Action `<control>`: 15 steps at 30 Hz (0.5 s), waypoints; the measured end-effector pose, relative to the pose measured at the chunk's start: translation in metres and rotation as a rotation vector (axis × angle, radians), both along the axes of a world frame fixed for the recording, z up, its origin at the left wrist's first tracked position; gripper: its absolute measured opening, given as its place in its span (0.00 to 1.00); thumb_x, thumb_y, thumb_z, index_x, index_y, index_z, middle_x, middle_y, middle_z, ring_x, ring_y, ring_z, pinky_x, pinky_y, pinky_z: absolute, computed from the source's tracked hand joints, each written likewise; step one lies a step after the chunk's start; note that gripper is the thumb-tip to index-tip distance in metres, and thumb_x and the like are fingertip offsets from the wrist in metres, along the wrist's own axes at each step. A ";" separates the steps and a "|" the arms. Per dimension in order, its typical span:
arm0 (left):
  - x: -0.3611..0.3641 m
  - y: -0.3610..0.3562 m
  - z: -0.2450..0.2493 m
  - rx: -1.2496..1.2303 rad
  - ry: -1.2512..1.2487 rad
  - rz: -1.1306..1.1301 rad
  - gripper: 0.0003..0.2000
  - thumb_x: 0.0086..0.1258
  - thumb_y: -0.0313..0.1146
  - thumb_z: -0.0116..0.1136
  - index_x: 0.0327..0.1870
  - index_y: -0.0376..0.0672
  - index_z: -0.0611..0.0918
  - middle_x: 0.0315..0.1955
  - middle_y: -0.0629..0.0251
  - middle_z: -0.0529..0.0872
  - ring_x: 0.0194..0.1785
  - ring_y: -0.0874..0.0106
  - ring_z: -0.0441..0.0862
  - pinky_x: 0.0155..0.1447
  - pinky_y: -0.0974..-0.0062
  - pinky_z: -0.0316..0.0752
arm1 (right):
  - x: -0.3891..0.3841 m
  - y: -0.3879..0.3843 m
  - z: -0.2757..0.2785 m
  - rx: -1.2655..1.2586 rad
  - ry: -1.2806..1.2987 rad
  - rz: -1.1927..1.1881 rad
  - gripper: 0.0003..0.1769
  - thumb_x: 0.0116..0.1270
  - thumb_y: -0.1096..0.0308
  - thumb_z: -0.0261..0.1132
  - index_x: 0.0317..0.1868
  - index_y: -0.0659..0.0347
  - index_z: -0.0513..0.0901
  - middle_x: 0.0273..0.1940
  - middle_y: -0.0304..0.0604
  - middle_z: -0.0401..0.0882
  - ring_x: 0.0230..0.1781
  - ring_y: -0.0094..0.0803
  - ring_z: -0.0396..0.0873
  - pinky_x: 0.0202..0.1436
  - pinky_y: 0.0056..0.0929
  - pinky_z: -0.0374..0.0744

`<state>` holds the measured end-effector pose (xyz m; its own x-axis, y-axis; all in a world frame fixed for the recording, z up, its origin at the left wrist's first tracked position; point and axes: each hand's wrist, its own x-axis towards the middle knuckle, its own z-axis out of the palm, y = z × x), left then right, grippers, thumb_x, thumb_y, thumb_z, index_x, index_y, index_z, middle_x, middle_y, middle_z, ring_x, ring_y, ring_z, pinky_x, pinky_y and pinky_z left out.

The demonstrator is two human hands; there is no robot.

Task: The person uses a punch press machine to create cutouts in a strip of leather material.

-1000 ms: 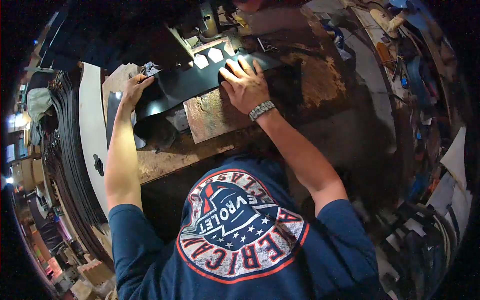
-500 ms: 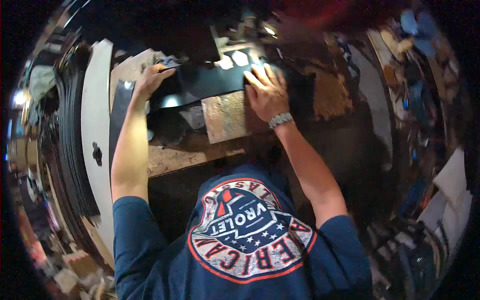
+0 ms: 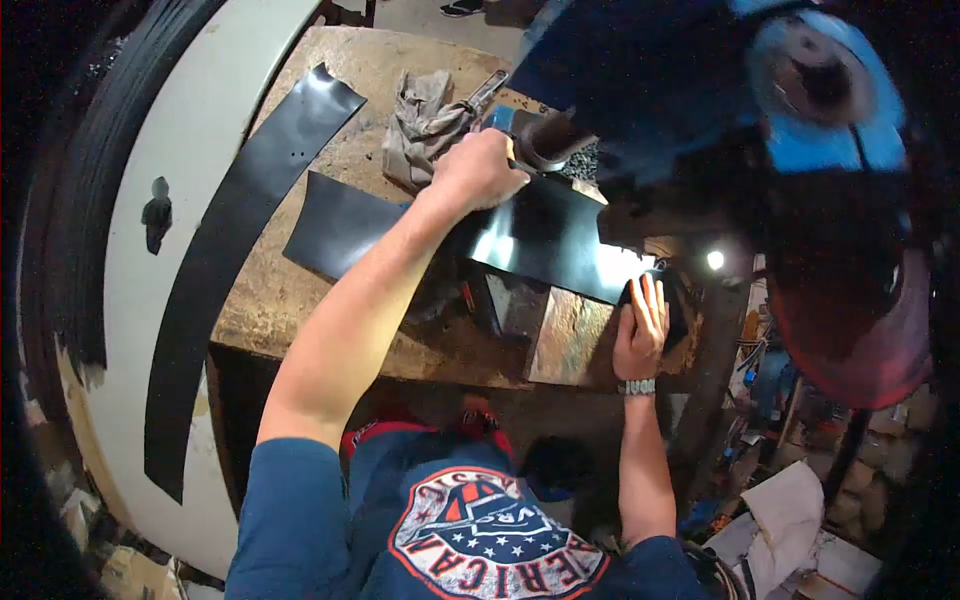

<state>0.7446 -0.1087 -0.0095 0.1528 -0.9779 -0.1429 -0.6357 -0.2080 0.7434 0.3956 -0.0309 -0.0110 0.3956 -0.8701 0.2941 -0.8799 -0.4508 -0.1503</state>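
Note:
A long black, glossy sheet strip (image 3: 545,225) lies across the worktable, partly under a dark machine. My left hand (image 3: 480,168) is closed at the strip's far edge, beside a blue and dark metal tool (image 3: 540,135); what its fingers hold is hidden. Flat on the strip's right end rests my right hand (image 3: 643,325), its fingers stretched out. A brown block (image 3: 570,340) sits beneath the strip near that hand. My left forearm crosses over the strip's left part (image 3: 340,225).
Another curved black strip (image 3: 250,235) slants along the table's left side, by a white panel (image 3: 165,260). A crumpled grey rag (image 3: 420,125) lies behind my left hand. The scuffed wooden table (image 3: 255,300) ends before my body. A blue machine (image 3: 820,90) overhangs at the right.
The view has swung, bringing the table's far side and the blue machine into sight. Along the strip, my left hand has moved inward from the left; my right hand now lies at its right end.

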 end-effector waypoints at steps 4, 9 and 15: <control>0.000 0.003 0.005 0.047 0.016 -0.004 0.18 0.59 0.44 0.69 0.43 0.38 0.86 0.41 0.47 0.88 0.49 0.51 0.85 0.55 0.55 0.79 | 0.004 0.000 0.001 0.005 -0.011 0.006 0.22 0.72 0.72 0.56 0.66 0.61 0.78 0.69 0.51 0.72 0.74 0.51 0.64 0.77 0.52 0.56; -0.001 0.001 0.006 0.077 -0.005 0.010 0.18 0.60 0.44 0.69 0.43 0.39 0.86 0.43 0.48 0.88 0.51 0.51 0.85 0.56 0.55 0.78 | 0.005 0.000 0.002 0.017 -0.007 -0.011 0.22 0.72 0.71 0.57 0.65 0.60 0.78 0.69 0.49 0.72 0.74 0.50 0.64 0.76 0.52 0.57; -0.002 -0.007 -0.009 -0.001 -0.024 -0.063 0.17 0.58 0.45 0.71 0.39 0.39 0.88 0.33 0.51 0.89 0.39 0.57 0.88 0.47 0.61 0.80 | -0.007 0.001 -0.007 -0.058 -0.009 -0.024 0.20 0.71 0.68 0.60 0.62 0.56 0.81 0.67 0.46 0.75 0.73 0.48 0.66 0.75 0.52 0.59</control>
<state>0.7423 -0.1155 -0.0180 0.0942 -0.9858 -0.1392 -0.6654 -0.1664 0.7277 0.3890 -0.0299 -0.0176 0.3720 -0.8607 0.3475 -0.8892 -0.4378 -0.1327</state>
